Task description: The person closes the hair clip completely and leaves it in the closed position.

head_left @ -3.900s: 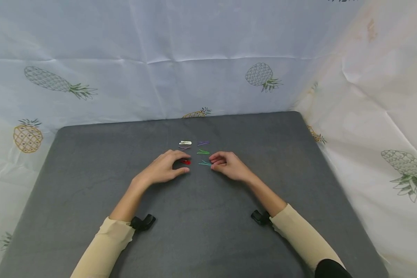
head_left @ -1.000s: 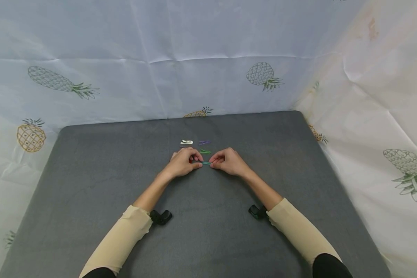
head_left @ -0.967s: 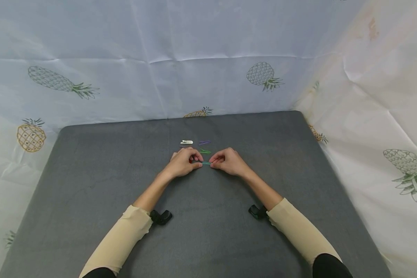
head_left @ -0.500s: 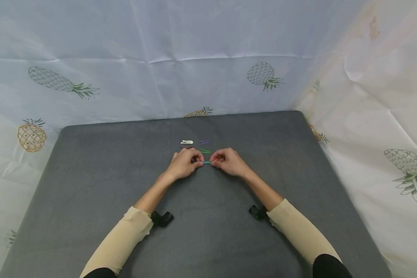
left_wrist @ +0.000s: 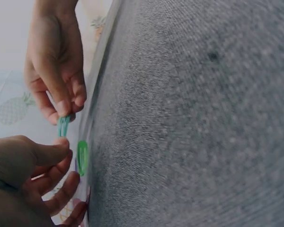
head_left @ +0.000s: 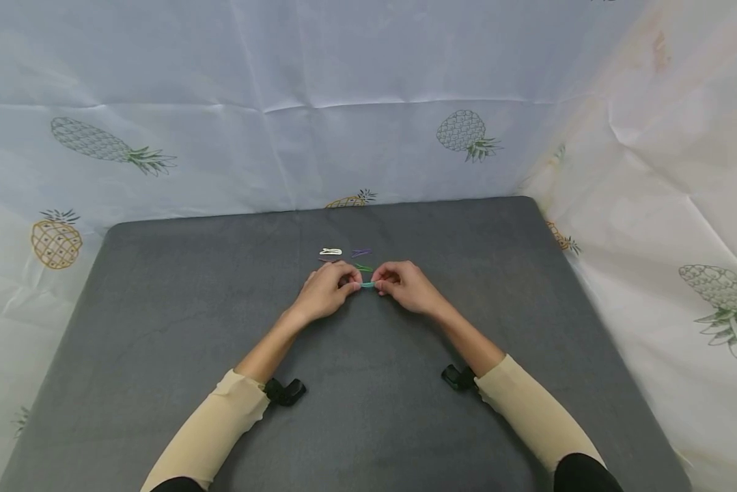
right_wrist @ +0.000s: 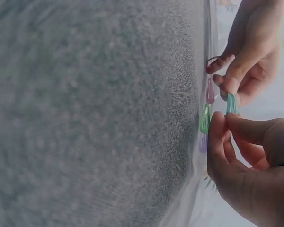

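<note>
While the left hand (head_left: 326, 290) and the right hand (head_left: 410, 287) face each other over the grey table (head_left: 368, 383), both pinch the same teal hair clip (left_wrist: 63, 126), the thumb and fingers of each gripping an opposite end of it. The clip sits between the hands and looks lifted off the surface in both wrist views, its strips lying close together. The step in hand seems to be pressing or bending this clip so that it snaps flat, though whether it is fully clicked home is too small to tell. Just beyond it on the table lies a green clip (head_left: 363, 267), with a purple clip (head_left: 361, 252) farther back, both with their arms spread; a white clip (head_left: 330, 251) lies to the left of the purple one, and a pink clip (right_wrist: 209, 90) rests near the left hand. The next move probably calls for a firm, even squeeze from both sides, gentle enough that the small clip does not spring away, and then for one hand to let go so that the other can lay it down
</note>
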`<state>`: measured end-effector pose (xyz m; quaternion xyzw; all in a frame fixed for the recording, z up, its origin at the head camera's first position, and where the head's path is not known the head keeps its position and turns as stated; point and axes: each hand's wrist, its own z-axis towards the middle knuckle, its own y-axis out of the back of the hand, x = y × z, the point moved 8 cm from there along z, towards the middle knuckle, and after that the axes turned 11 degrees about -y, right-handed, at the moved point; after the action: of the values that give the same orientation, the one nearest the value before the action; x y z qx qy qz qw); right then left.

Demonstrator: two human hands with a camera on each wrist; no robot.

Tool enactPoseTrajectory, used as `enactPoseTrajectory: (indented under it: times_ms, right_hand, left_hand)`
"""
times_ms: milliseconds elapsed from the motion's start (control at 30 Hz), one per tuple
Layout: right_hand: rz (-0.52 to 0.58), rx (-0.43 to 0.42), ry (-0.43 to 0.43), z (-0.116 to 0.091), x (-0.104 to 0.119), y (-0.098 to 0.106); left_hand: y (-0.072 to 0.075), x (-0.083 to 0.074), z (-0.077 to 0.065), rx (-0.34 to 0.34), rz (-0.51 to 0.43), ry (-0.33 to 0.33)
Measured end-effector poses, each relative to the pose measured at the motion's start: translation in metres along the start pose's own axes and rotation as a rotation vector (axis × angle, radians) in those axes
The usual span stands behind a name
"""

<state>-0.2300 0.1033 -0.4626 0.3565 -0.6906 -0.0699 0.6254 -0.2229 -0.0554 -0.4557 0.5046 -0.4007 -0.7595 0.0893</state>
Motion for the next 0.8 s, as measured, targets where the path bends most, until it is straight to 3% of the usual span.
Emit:
enactPoseTrajectory:
  times_ms: [367,800]
  right_hand:
    - [0.032,-0.022,-0.012,-0.0016,0.0035,0.0027]
    - [0.08,-0.021,-0.015,-0.0021,0.0043,0.0025]
  left_hand:
    - [0.0029,0.0005,-0.0018,-0.063,-0.079,0.014]
    - [0.0091,-0.0029,-0.0043,-0.155,-0.018,-0.013]
